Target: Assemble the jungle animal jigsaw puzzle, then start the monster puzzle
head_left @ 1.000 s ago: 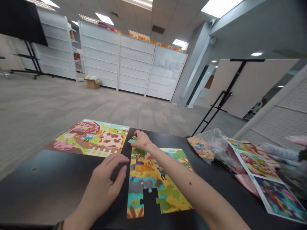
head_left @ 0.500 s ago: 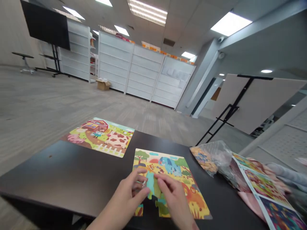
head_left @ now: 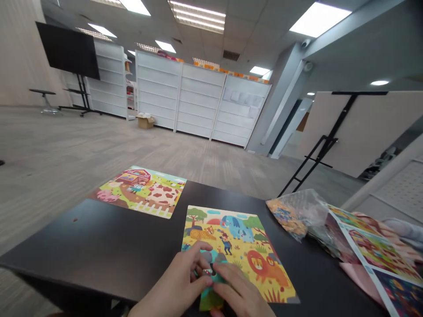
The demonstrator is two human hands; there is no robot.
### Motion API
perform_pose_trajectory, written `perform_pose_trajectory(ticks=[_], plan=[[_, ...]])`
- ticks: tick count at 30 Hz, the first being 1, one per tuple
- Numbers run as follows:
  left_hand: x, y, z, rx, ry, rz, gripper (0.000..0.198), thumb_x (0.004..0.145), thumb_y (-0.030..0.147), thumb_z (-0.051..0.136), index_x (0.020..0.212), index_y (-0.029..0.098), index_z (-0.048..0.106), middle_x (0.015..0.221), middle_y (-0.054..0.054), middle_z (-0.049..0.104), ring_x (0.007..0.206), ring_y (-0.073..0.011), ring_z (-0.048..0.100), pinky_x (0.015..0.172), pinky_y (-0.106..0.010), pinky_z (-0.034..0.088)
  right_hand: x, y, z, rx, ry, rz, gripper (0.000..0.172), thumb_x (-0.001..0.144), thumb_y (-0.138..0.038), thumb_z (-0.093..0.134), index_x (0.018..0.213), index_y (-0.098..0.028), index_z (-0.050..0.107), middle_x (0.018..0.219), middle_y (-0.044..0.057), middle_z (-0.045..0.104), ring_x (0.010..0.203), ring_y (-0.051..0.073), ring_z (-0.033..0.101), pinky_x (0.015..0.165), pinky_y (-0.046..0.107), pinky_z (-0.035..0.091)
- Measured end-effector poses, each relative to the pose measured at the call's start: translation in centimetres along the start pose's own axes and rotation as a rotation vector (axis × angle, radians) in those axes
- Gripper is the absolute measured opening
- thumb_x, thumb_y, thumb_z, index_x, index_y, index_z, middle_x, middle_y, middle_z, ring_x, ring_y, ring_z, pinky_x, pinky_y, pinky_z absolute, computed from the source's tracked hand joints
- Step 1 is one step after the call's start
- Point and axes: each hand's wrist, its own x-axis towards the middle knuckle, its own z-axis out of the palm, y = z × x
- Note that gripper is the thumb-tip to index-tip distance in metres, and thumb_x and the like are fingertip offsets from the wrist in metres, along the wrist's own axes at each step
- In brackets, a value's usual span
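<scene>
A colourful animal jigsaw puzzle (head_left: 238,246) with a lion, an elephant and a tiger lies on the black table (head_left: 99,246) in front of me. My left hand (head_left: 178,286) and my right hand (head_left: 239,295) meet over its near left corner. Both sets of fingers are curled and pinched on a green and teal puzzle piece (head_left: 211,293), which rests at the puzzle's near edge. Part of the piece is hidden under my fingers.
A finished farm puzzle (head_left: 142,191) lies at the table's far left edge. At the right sit a clear bag of puzzle pieces (head_left: 297,215) and printed picture sheets (head_left: 376,255). White shelving (head_left: 198,103), a cardboard box (head_left: 146,121) and a screen on a stand (head_left: 69,50) stand beyond.
My right hand drew back from the puzzle's far corner to its near edge and joined the left hand. Both now press on a piece where the gap showed. The view tilted up.
</scene>
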Motion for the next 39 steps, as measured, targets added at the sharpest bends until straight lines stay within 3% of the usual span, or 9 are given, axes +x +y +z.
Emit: perform_pose_trajectory(ticks=[4,8,15,25,29,32,35,37,39], plan=[[-0.4,0.5,-1.8,0.33,0.103,0.14,0.044,0.08,0.008,0.054,0.12,0.026,0.059,0.121,-0.005,0.065,0.113,-0.0236,0.061,0.101,-0.038,0.048,0.1,0.3,0.9,-0.011,-0.007,0.038,0.03,0.079,-0.026,0.072,0.109,-0.022,0.071,0.122,0.011,0.075,0.112,0.03,0.072,0.098,0.038,0.059],[-0.7,0.7,-3.1,0.528,0.007,0.156,0.06,0.07,0.007,0.058,0.127,0.027,0.058,0.128,-0.006,0.063,0.119,-0.0277,0.057,0.105,-0.044,0.047,0.6,0.3,0.8,0.072,-0.052,0.113,0.03,0.078,-0.025,0.072,0.108,-0.026,0.074,0.121,0.006,0.076,0.118,0.028,0.069,0.102,0.037,0.057],[-0.7,1.8,-3.3,0.61,-0.152,0.093,0.058,0.073,0.009,0.06,0.128,0.028,0.062,0.13,-0.007,0.061,0.121,-0.0275,0.056,0.107,-0.044,0.048,0.9,0.5,0.9,0.142,-0.121,0.102,0.032,0.083,-0.022,0.069,0.114,-0.026,0.072,0.124,0.005,0.075,0.122,0.025,0.067,0.108,0.035,0.052],[-0.5,2.4,-3.8,0.685,-0.183,0.128,0.035,0.08,0.011,0.066,0.108,0.03,0.072,0.131,-0.005,0.062,0.123,-0.0286,0.057,0.105,-0.044,0.05,1.2,0.6,0.3,0.087,-0.144,0.122,0.02,0.086,-0.029,0.073,0.106,-0.029,0.076,0.127,0.003,0.074,0.118,0.026,0.067,0.101,0.034,0.056],[-0.5,2.1,-3.8,0.676,-0.167,0.162,0.034,0.078,0.012,0.067,0.107,0.029,0.071,0.13,-0.005,0.063,0.122,-0.0281,0.058,0.103,-0.041,0.05,1.0,0.6,0.5,0.074,-0.174,0.101,0.032,0.087,-0.034,0.072,0.12,-0.031,0.072,0.122,0.003,0.076,0.119,0.028,0.066,0.104,0.039,0.054],[-0.6,2.3,-3.7,0.666,-0.163,0.149,0.037,0.077,0.013,0.067,0.11,0.029,0.069,0.13,-0.005,0.063,0.121,-0.0278,0.058,0.104,-0.041,0.05,-0.4,1.5,0.4,0.015,-0.145,0.085,0.052,0.087,-0.041,0.073,0.136,-0.029,0.063,0.138,0.009,0.067,0.124,0.029,0.065,0.101,0.038,0.057],[-0.6,2.3,-4.0,0.646,-0.192,0.132,0.04,0.077,0.015,0.07,0.115,0.031,0.068,0.131,-0.004,0.063,0.12,-0.0272,0.058,0.104,-0.04,0.049,-3.5,3.7,-0.6,-0.137,-0.009,0.279,0.052,0.093,-0.036,0.064,0.144,-0.028,0.057,0.152,0.01,0.053,0.133,0.03,0.058,0.103,0.042,0.056],[-0.1,1.5,-5.3,0.645,-0.172,0.134,0.043,0.08,0.02,0.072,0.121,0.033,0.066,0.135,-0.003,0.061,0.125,-0.0267,0.056,0.108,-0.039,0.046,-6.4,6.3,-1.0,-0.227,0.011,0.415,0.052,0.094,-0.045,0.061,0.143,-0.028,0.059,0.152,0.009,0.051,0.135,0.034,0.055,0.103,0.047,0.056],[0.8,-0.1,-8.1,0.715,-0.047,0.116,0.045,0.085,0.027,0.07,0.129,0.034,0.062,0.142,-0.003,0.057,0.132,-0.0267,0.051,0.113,-0.04,0.042,-9.3,9.4,-0.7,-0.241,-0.101,0.543,0.056,0.092,-0.053,0.06,0.142,-0.027,0.06,0.154,0.009,0.047,0.139,0.038,0.049,0.107,0.052,0.052]])
